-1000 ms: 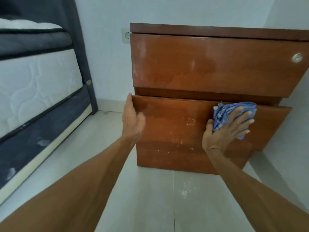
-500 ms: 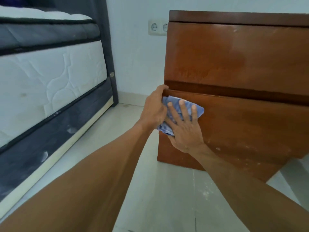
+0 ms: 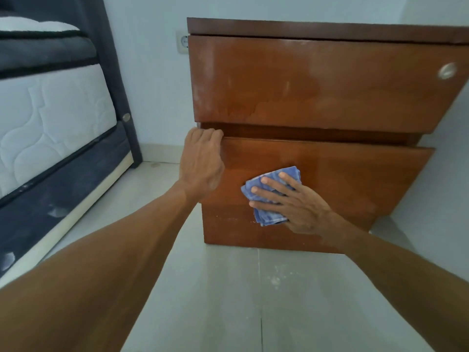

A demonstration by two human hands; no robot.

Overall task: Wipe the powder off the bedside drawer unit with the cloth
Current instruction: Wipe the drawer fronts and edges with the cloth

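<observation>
- Bedside drawer unit (image 3: 330,26): brown wood, two drawers, standing on the floor against a white wall; its right side is cut off by the frame edge.
- Upper drawer front (image 3: 317,97): carries a pale film of powder (image 3: 210,72), heaviest toward the left. A round metal fitting (image 3: 447,71) sits near the right edge, too blurred to tell lock from knob.
- Lower drawer front (image 3: 355,179): a few white specks low on the left.
- Cloth (image 3: 269,217): blue, crumpled, lying flat against the lower drawer front, left of centre; much of it is covered by the hand.
- Right hand (image 3: 297,204): fingers straight and spread, pressing the cloth to the wood.
- Left hand (image 3: 203,161): fingers curled over the top left corner of the lower drawer front, gripping it; fingertips are hidden in the dark gap between the drawers.
- Wall socket (image 3: 182,43): half hidden behind the unit's left edge.
- Bed (image 3: 50,110): white quilted mattress on a dark frame, cut off at left.
- Floor (image 3: 228,301): pale tiles, with faint white specks in front of the unit.
</observation>
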